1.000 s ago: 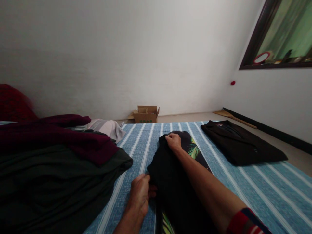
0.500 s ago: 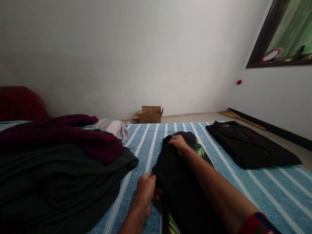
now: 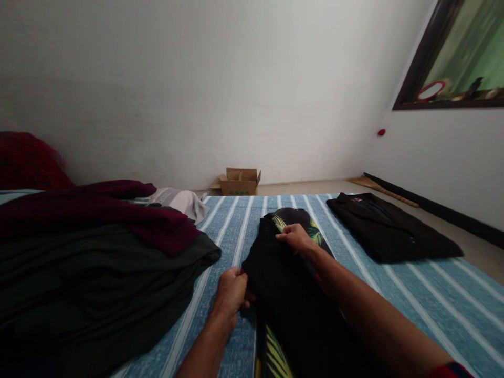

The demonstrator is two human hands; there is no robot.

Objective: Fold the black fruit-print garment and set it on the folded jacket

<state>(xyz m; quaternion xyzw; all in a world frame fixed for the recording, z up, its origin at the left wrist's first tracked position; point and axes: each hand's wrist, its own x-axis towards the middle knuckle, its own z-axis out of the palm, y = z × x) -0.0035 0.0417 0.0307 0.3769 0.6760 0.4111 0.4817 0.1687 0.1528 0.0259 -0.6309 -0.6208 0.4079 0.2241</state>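
A black garment with a yellow-green leaf print lies partly folded on the blue striped bedsheet. Its printed side shows at the far end and along the near left edge; the rest is plain black. My left hand is closed on the garment's left edge, with some fingertips tucked beneath the cloth. Farther up, my right hand pinches the black fabric near the far end, beside the leaf print. My right forearm crosses over the garment and hides part of its right side.
At left lie a dark green garment, a maroon garment and a pale cloth. A folded black garment rests at right. Beyond the bed's far edge a cardboard box stands against the wall.
My right hand has shifted slightly down and right along the cloth, and more leaf print shows at the far end. My left hand keeps its grip. The view has moved slightly.
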